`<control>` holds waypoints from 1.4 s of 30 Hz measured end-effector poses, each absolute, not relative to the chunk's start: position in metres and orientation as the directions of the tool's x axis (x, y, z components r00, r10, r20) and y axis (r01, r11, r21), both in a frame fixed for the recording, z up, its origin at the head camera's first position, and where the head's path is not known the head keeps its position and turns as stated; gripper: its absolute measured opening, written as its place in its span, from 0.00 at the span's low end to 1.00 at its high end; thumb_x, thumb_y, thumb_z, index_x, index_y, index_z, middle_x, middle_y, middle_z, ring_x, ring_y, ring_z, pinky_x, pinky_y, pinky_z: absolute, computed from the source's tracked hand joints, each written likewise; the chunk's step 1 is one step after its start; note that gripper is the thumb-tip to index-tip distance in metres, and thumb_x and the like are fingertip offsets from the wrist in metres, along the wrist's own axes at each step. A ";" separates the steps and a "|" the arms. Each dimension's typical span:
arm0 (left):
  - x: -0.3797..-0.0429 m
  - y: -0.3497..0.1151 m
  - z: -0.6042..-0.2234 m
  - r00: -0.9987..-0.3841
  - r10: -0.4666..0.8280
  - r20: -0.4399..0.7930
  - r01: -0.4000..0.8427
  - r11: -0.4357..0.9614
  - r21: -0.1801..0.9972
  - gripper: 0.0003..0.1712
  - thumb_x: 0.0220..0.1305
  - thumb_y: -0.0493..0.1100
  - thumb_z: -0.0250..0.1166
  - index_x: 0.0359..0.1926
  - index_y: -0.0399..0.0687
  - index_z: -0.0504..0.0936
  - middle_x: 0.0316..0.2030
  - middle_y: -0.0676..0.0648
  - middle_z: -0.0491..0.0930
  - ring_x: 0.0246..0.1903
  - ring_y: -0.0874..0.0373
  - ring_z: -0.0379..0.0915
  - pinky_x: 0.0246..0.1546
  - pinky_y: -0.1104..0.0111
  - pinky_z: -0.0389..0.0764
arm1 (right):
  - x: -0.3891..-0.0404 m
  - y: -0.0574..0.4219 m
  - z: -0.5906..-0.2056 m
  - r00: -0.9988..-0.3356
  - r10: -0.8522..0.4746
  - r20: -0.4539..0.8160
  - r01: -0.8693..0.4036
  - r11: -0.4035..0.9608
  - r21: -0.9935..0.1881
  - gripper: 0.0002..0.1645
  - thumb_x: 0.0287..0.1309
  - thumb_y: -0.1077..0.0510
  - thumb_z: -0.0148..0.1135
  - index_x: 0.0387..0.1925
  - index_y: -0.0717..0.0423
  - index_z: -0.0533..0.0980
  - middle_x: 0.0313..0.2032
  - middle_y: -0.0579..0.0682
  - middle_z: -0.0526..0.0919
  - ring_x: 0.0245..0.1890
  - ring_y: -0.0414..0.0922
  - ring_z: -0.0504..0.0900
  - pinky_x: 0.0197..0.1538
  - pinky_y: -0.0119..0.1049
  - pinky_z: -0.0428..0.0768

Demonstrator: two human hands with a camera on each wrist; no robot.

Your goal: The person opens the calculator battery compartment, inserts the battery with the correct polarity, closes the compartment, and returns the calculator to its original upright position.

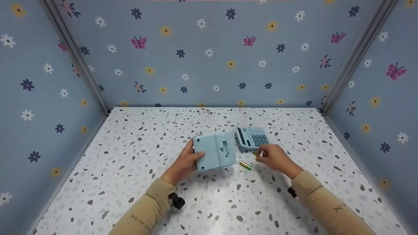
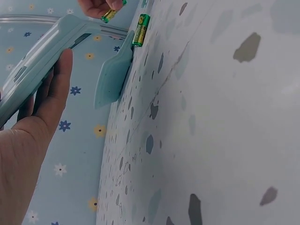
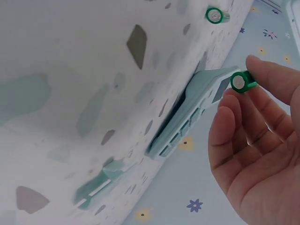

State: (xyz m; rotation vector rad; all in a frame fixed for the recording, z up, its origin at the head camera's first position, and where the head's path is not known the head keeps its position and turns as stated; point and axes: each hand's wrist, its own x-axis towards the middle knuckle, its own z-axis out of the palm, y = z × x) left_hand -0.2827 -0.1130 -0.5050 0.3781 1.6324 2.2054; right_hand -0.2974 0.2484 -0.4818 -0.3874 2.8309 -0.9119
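Observation:
My left hand point(image 1: 183, 163) holds a light blue calculator point(image 1: 209, 155) above the table, its back turned up, with the thumb on that back. An uncovered battery slot point(image 1: 226, 149) shows near its right side. My right hand point(image 1: 275, 158) pinches a green and gold battery point(image 3: 240, 82) between thumb and fingertips, to the right of the held calculator. A second battery point(image 1: 245, 165) lies on the table between the hands. Just beyond the right hand, another light blue calculator point(image 1: 253, 137) lies face up, keys and dark display showing.
A small teal piece point(image 3: 96, 187), its kind unclear, lies on the table in the right wrist view. The speckled white table point(image 1: 147, 137) is bounded by blue flowered panels point(image 1: 209, 58) at the back and both sides.

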 end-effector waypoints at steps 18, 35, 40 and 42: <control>-0.284 -0.109 -0.506 -0.897 0.443 -0.014 -0.143 -0.258 0.955 0.46 0.80 0.34 0.58 0.88 0.55 0.44 0.82 0.36 0.59 0.73 0.41 0.68 0.69 0.44 0.79 | -0.286 0.234 -0.476 -0.950 -0.267 0.165 -0.304 0.656 -0.691 0.07 0.69 0.63 0.73 0.45 0.59 0.83 0.35 0.55 0.91 0.35 0.46 0.89 0.40 0.46 0.86; -0.282 -0.102 -0.506 -0.890 0.457 0.008 -0.129 -0.267 0.955 0.42 0.80 0.36 0.60 0.85 0.54 0.50 0.80 0.36 0.62 0.73 0.41 0.70 0.70 0.43 0.78 | -0.278 0.216 -0.474 -0.935 -0.240 0.262 -0.354 0.567 -0.744 0.06 0.71 0.61 0.70 0.45 0.59 0.83 0.32 0.53 0.93 0.31 0.48 0.90 0.36 0.38 0.82; -0.281 -0.101 -0.506 -0.886 0.463 0.011 -0.126 -0.265 0.956 0.42 0.80 0.36 0.60 0.85 0.53 0.49 0.80 0.35 0.62 0.73 0.41 0.70 0.70 0.42 0.79 | -0.277 0.211 -0.471 -0.928 -0.219 0.301 -0.372 0.556 -0.743 0.06 0.71 0.59 0.72 0.43 0.59 0.84 0.33 0.52 0.92 0.30 0.43 0.86 0.36 0.33 0.82; -0.281 -0.100 -0.505 -0.887 0.463 0.012 -0.127 -0.268 0.955 0.42 0.80 0.36 0.59 0.85 0.53 0.49 0.80 0.35 0.61 0.73 0.41 0.70 0.70 0.43 0.78 | -0.276 0.209 -0.470 -0.923 -0.212 0.322 -0.385 0.547 -0.743 0.06 0.70 0.60 0.73 0.43 0.59 0.85 0.34 0.52 0.91 0.32 0.42 0.85 0.39 0.33 0.83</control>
